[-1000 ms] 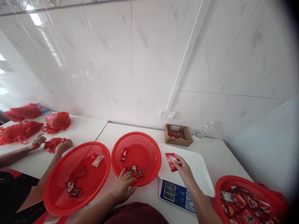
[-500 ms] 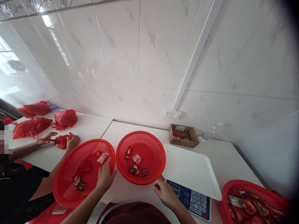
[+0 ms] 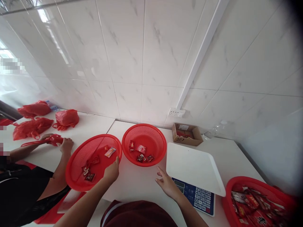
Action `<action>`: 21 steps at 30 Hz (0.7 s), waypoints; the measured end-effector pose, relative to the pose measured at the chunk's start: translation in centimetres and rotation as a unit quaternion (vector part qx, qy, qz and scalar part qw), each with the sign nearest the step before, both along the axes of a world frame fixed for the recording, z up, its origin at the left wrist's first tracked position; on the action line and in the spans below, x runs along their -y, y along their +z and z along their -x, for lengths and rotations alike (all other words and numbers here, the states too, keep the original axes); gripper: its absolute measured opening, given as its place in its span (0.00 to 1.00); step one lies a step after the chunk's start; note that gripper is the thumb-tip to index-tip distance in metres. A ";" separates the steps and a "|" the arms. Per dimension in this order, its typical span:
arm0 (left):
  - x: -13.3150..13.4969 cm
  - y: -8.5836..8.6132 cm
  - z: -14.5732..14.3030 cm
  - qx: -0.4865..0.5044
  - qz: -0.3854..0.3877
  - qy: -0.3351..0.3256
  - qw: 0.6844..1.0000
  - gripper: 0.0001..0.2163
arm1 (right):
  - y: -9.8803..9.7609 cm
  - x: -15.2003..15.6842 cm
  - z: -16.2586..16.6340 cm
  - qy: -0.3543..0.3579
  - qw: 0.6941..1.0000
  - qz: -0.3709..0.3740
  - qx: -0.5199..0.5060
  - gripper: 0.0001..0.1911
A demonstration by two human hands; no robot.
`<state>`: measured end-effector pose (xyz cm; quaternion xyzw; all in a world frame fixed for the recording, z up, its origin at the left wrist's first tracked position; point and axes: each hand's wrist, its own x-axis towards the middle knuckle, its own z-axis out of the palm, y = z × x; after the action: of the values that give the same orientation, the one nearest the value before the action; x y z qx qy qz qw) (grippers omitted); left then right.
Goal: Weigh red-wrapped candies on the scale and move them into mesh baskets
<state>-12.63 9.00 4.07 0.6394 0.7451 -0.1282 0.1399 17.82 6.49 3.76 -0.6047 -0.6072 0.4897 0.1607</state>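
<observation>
My left hand (image 3: 112,171) grips the near right side of a red plastic basket (image 3: 69,172), which holds a few wrapped sweets (image 3: 89,177) and a pale packet (image 3: 110,152). Just right of it, a second red basket (image 3: 144,127) has several wrapped sweets (image 3: 142,149) on its bottom. My right hand (image 3: 166,183) is off the table with its fingers apart and nothing in them. It is in front of the second basket, beside the keypad of a digital scale (image 3: 193,193) with a white tray (image 3: 193,165).
At the right stands a red basket (image 3: 233,182) full of wrapped snacks. Behind the scale are a small cardboard box (image 3: 188,141) and a clear bottle (image 3: 215,130) by the wall. To the left, a co-worker's hands (image 3: 65,145) handle a red bag (image 3: 54,139) near filled red bags (image 3: 67,119).
The left basket has shifted right and away from me with my left hand on it. The second basket sits farther back. My right hand has left its rim, and its fingers have spread.
</observation>
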 end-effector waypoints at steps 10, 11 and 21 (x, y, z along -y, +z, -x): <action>-3.4 2.3 5.7 -0.076 -0.064 -0.016 0.995 0.27 | -1.7 5.1 -3.5 0.005 0.996 0.079 0.029 0.31; -3.7 2.4 6.0 -0.088 -0.074 -0.006 0.993 0.27 | -2.1 5.6 -3.9 -0.002 0.996 0.086 0.030 0.31; -2.4 -0.7 -5.3 0.170 -0.104 -0.332 0.922 0.27 | -1.9 7.6 -5.2 -0.056 0.993 0.102 0.026 0.31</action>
<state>-7.37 11.42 3.38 0.8732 0.4644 0.0216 0.1463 23.04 -1.15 1.82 -0.6637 -0.5229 0.5234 0.1097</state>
